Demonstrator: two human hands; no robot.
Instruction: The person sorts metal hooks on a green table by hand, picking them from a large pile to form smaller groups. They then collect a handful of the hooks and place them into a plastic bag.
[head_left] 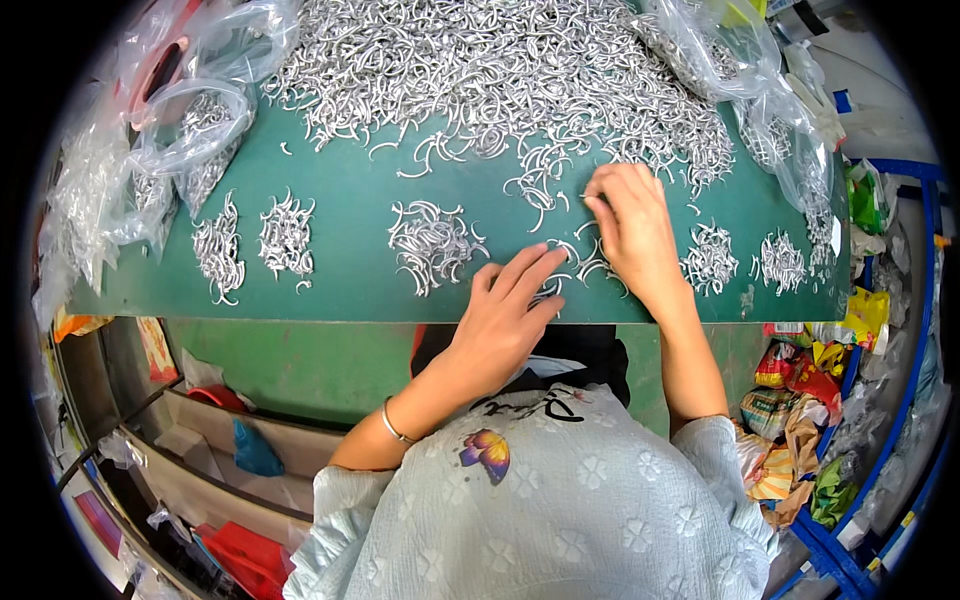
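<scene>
A large heap of curved silvery pieces [490, 70] spreads across the far side of a green table [340, 185]. Nearer the front edge, the person's left hand [512, 300] lies palm down, fingers slightly apart, beside a few loose pieces [592, 262]. The right hand [632, 225] bends its fingers toward the thumb below the heap; whether it grips a piece is unclear. Small piles [433, 246] sit on both sides, and clear plastic bags [195, 140] flank the heap.

The pale blue, flower-embossed top [560, 515] has loose sleeves [338, 500] and a purple-yellow butterfly [486, 455] at eleven o'clock; a silver bangle [393, 425] sits toward seven from the left hand [508, 308].
</scene>
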